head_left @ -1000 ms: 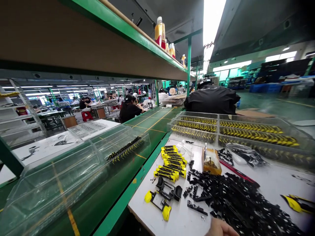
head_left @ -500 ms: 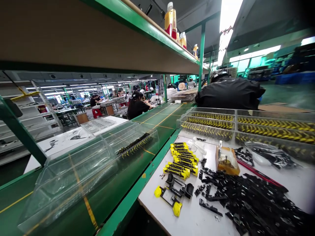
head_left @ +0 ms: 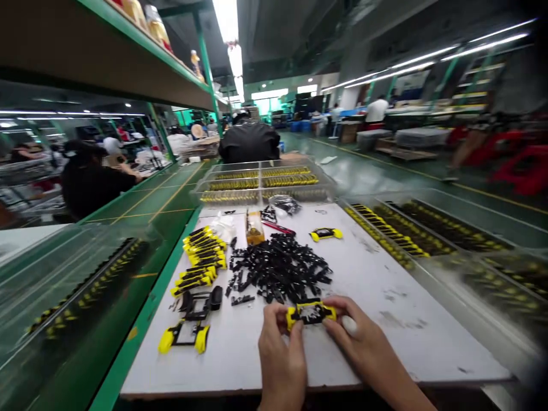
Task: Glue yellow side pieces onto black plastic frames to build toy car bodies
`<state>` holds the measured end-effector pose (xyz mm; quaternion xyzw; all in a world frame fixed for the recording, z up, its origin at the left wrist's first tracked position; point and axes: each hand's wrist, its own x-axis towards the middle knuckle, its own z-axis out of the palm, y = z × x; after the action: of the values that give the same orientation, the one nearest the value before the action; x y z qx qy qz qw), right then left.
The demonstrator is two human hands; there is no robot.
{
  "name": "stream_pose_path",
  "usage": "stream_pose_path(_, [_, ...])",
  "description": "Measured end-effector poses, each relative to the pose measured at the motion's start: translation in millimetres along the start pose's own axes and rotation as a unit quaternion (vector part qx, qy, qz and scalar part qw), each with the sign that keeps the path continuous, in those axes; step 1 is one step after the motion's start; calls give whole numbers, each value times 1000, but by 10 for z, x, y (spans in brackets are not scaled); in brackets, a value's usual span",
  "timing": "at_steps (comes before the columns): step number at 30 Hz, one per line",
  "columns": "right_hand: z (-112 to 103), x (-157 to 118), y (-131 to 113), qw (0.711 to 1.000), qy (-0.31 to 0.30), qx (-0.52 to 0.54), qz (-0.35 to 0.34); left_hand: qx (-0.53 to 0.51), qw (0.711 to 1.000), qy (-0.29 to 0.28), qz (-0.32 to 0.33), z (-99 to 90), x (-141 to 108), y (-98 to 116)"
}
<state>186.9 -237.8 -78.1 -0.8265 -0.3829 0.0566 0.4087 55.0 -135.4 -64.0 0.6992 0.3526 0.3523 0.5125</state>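
Both hands are at the front of the white worktable (head_left: 398,337). My left hand (head_left: 280,357) and my right hand (head_left: 363,342) pinch the two ends of a yellow and black plastic toy car chassis (head_left: 311,313), which is held just above the tabletop. Just beyond my hands lies a heap of black plastic parts (head_left: 280,268). To the left are stacked yellow and black parts (head_left: 204,257) and a similar yellow-wheeled frame (head_left: 183,338). Another yellow and black piece (head_left: 325,234) rests farther back.
A transparent compartment tray of yellow and black parts (head_left: 261,182) stands at the far end, and a similar tray (head_left: 411,234) lies to the right. A green conveyor (head_left: 171,222) runs along the left. A co-worker in black (head_left: 92,182) sits beyond it.
The view has swung left and now looks straight along the table. Both hands have come into view holding the chassis; earlier only part of one hand showed, then none.
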Motion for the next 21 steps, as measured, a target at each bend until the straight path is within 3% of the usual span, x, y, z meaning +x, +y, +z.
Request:
stream_pose_path(7, [-42, -62, -154, 999, -23, 37, 7, -19, 998, 60, 9, 80, -44, -127])
stream_pose_path(11, [-252, 76, -136, 999, -14, 37, 0, -49, 997, 57, 5, 102, -14, -160])
stream_pose_path(17, [-797, 865, 348, 998, 48, -30, -15, -60, 996, 59, 18, 110, 0, -191])
stream_pose_path(21, [-892, 1394, 722, 998, 30, -57, -9, -45, 995, 89, 13, 166, -6, -253])
